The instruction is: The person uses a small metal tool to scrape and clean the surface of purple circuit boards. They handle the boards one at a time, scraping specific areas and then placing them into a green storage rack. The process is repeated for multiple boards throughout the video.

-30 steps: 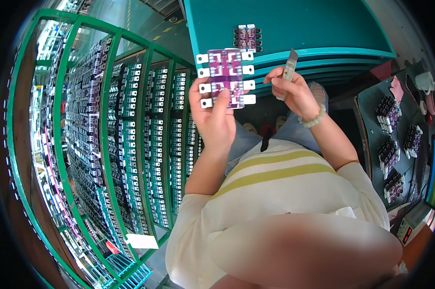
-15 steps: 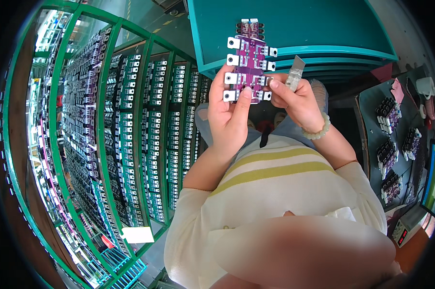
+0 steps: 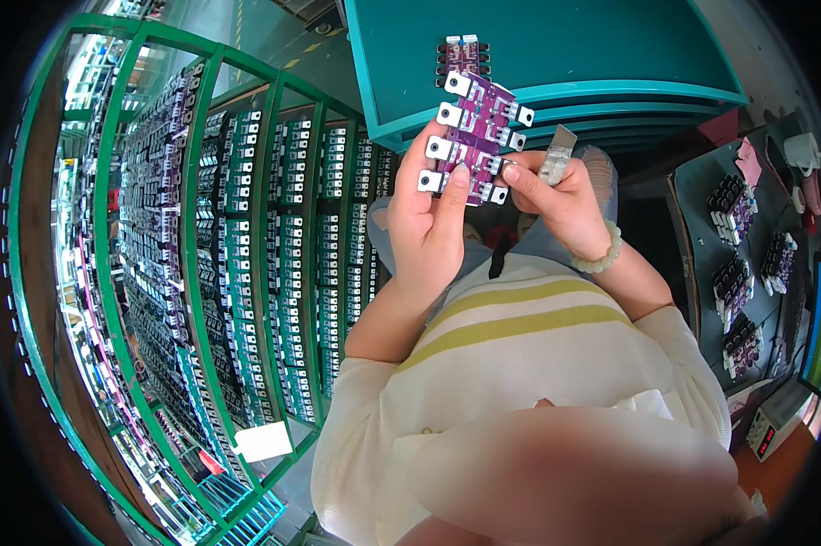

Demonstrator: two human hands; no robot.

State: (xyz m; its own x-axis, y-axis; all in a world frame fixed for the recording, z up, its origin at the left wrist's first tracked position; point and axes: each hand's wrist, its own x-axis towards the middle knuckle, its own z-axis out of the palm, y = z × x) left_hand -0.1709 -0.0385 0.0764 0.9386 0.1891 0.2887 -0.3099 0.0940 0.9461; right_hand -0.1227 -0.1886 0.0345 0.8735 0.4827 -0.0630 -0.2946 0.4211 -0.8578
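Observation:
A purple circuit board panel point(image 3: 483, 114) with white, black-holed tabs along both sides is held up in front of me, tilted. My left hand point(image 3: 433, 214) grips its near left end, thumb pressed on the face and fingers behind. At the panel's right edge, the thumb and forefinger of my right hand point(image 3: 556, 200) pinch together near a white tab. That same hand keeps a flat grey blade with a wrapped handle point(image 3: 556, 156) in its grasp, pointing up and away from the panel. Whether the right fingertips touch the board is hard to tell.
A similar board point(image 3: 462, 59) lies on the teal cabinet top point(image 3: 574, 45) ahead. To the left stands a green rack point(image 3: 215, 136) filled with rows of boards. A dark bench point(image 3: 701, 196) at right bears several stacked boards point(image 3: 733, 282) and a white mug point(image 3: 802, 159).
The panel has turned clockwise, its far end swinging right. Its near right corner has shifted slightly left and toward me. Both hands keep their holds.

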